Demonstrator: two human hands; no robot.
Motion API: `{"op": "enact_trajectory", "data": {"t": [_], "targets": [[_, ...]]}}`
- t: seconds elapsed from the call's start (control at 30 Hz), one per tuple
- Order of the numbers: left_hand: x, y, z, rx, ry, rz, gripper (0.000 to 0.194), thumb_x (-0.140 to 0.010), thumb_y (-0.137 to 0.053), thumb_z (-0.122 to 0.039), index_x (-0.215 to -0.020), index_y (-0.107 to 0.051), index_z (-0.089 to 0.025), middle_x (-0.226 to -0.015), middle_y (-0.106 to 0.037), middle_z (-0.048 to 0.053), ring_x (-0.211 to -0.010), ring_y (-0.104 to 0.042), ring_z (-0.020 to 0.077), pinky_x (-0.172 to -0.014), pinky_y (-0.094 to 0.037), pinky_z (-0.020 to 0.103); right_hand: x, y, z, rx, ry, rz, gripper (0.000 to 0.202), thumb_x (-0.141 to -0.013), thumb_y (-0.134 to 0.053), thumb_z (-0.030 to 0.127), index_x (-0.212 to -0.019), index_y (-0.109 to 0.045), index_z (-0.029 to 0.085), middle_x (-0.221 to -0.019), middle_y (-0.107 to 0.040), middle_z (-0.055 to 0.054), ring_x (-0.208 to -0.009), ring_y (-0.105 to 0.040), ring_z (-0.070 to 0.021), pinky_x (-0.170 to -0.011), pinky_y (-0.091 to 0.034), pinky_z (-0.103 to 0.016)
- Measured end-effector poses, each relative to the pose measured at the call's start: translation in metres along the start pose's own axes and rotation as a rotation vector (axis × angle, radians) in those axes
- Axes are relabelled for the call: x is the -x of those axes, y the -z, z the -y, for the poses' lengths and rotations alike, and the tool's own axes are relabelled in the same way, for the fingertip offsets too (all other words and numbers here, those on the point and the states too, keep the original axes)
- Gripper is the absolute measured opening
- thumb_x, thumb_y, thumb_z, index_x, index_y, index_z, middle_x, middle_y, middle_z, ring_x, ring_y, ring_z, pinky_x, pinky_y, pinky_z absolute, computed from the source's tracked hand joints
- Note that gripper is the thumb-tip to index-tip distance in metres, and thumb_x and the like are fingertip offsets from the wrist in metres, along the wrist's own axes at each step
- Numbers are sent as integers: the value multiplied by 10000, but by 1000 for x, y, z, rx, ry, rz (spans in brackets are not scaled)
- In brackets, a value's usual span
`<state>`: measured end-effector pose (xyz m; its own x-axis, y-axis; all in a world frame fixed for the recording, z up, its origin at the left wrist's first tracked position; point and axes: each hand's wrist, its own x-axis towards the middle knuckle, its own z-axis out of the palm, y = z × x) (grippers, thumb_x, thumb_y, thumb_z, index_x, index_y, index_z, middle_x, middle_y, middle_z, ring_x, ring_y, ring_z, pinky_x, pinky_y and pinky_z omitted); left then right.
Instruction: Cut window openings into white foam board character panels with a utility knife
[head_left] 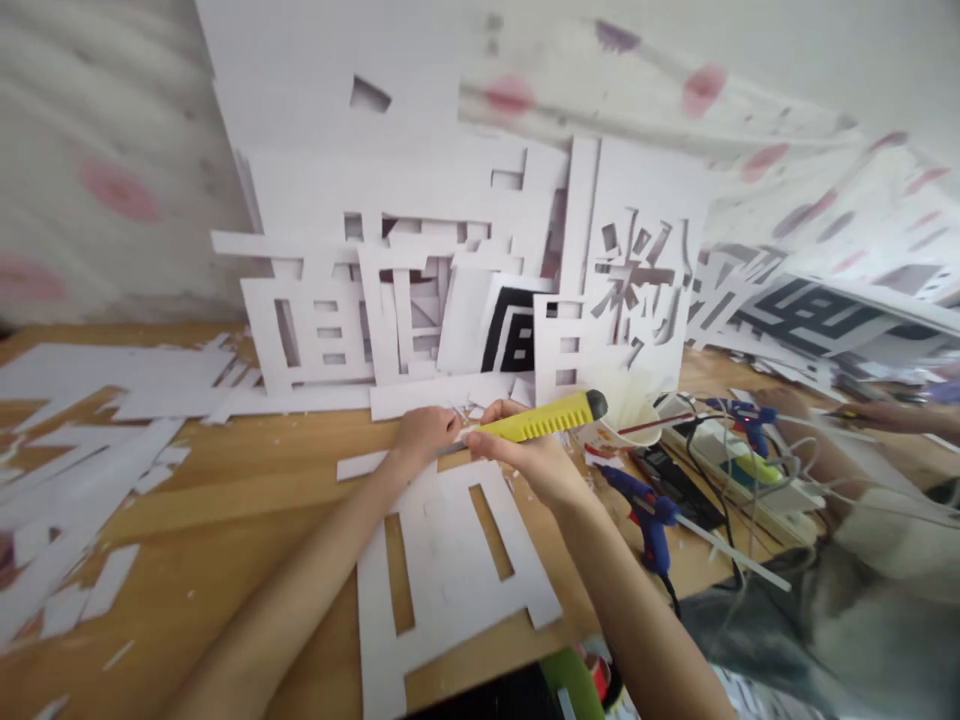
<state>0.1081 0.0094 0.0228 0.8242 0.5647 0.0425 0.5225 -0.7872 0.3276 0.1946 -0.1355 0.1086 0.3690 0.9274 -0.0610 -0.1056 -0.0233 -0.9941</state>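
Observation:
My right hand [536,460] grips a yellow utility knife [540,417], its dark end cap pointing up to the right. The metal blade [451,446] reaches left towards my left hand [427,430]. That hand is closed with its fingers curled beside the blade; a bit of white shows at its fingertips, too small to name. Below both hands a white cut-out board character [442,580] lies on the wooden table, with two long slots cut through it. Part of its upper end is covered by my hands and left forearm.
White cut-out boards [307,340] lean against the wall behind. Board scraps [112,580] litter the left side. To the right are a blue glue gun [649,515], a second glue gun [750,420], a white cup [634,415], a power strip [772,490] and another person's arm [900,415].

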Motion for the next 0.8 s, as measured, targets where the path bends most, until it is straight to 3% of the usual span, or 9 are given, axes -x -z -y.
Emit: {"op": "enact_trajectory", "data": {"t": [0.13, 0.27, 0.43, 0.6, 0.8], "targets": [[-8, -16, 2, -15, 96, 9, 461, -965, -353, -341, -895, -769, -155, -910, -753, 136, -845, -683, 246, -703, -435, 318, 18, 12, -33, 250, 20, -197, 449, -520, -921, 371, -818, -629, 207, -774, -668, 21, -710, -605, -142, -668, -466, -283], [-7, -23, -2, -25, 167, -34, 554, -993, -301, -387, -964, -773, -98, -978, -748, 205, -925, -702, 294, -734, -455, 345, 16, 8, -61, 313, 146, -349, 359, -641, -851, 461, -709, -612, 202, -618, -599, 28, -599, -539, -134, -612, -435, -290], [-5, -23, -2, 4, 145, -54, 593, -1002, -299, -456, -985, -782, -112, -976, -758, 179, -932, -707, 282, -754, -467, 338, 6, -9, -90, 287, 209, -376, 401, -772, -695, 519, -594, -481, 229, -516, -477, 51, -532, -455, -120, -583, -421, -290], [-9, -23, -1, -7, 173, -44, 603, -995, -294, -432, -998, -794, -96, -935, -753, 193, -948, -708, 306, -771, -482, 360, 4, -21, -98, 273, 193, -399, 358, -754, -727, 465, -592, -516, 225, -531, -502, 38, -536, -466, -126, -552, -415, -284], [-11, -23, -3, -39, 203, -69, 595, -985, -297, -404, -988, -794, -77, -892, -749, 198, -911, -713, 306, -754, -495, 367, 2, -21, -99, 259, 186, -455, 404, -725, -743, 440, -543, -444, 238, -505, -468, 44, -496, -436, -110, -495, -396, -272]]}}
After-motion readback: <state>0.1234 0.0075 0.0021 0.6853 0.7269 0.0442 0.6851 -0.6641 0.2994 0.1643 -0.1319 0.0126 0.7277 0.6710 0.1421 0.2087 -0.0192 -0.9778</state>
